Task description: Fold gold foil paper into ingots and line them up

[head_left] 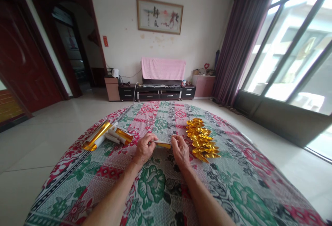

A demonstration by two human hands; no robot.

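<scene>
A small sheet of gold foil paper (163, 144), white on its upper side, is stretched between my two hands just above the patterned cloth. My left hand (145, 147) pinches its left end between thumb and fingers. At the right end, my right hand (181, 150) is closed on the paper too. Several folded gold foil pieces (203, 139) lie in a column on the cloth, just right of my right hand. Left of my left hand, loosely curled gold and white foil sheets (103, 136) rest in a pile.
A flowered cloth (153, 184) covers the round table under my hands. Beyond it stands a low black cabinet (162, 93) with a pink cloth (163, 68) draped over something on top. A purple curtain (233, 43) and large windows are at the right, a dark red door (24, 53) at the left.
</scene>
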